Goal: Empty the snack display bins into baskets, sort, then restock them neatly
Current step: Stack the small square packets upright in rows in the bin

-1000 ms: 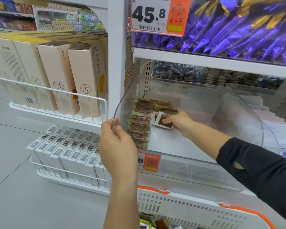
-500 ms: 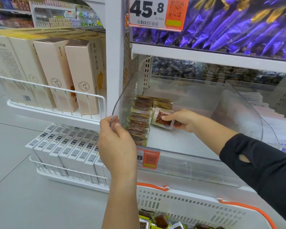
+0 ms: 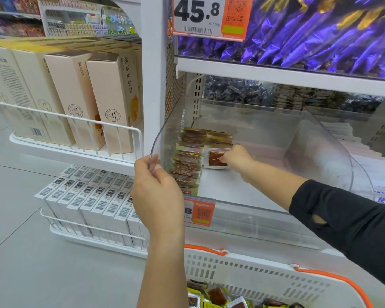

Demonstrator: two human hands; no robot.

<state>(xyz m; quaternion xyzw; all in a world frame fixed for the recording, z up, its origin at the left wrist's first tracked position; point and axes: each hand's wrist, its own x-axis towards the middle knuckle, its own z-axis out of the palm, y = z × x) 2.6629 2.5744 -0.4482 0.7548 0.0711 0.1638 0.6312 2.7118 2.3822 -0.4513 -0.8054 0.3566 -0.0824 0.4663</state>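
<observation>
A clear plastic display bin [image 3: 265,216] sits on the middle shelf, its curved lid [image 3: 162,132] swung up. My left hand [image 3: 156,190] grips the lid's front edge at the bin's left corner. Inside, two neat rows of gold-edged brown snack packets [image 3: 188,161] lie along the left wall. My right hand [image 3: 237,157] reaches into the bin and pinches a white-edged brown snack packet [image 3: 216,158] beside the second row. Below, a white basket [image 3: 253,272] with orange handles holds several loose packets [image 3: 211,296].
Purple-wrapped sweets [image 3: 298,34] fill the bin above, behind a 45.8 price tag [image 3: 209,16]. Tall beige boxes [image 3: 111,103] stand in a wire-fronted shelf on the left, white barcode boxes [image 3: 91,201] below them. Another clear bin [image 3: 369,165] adjoins on the right. Grey floor lies at lower left.
My right hand has shifted the white-edged packet a little within the bin, near the second row. My left hand stays on the lid edge.
</observation>
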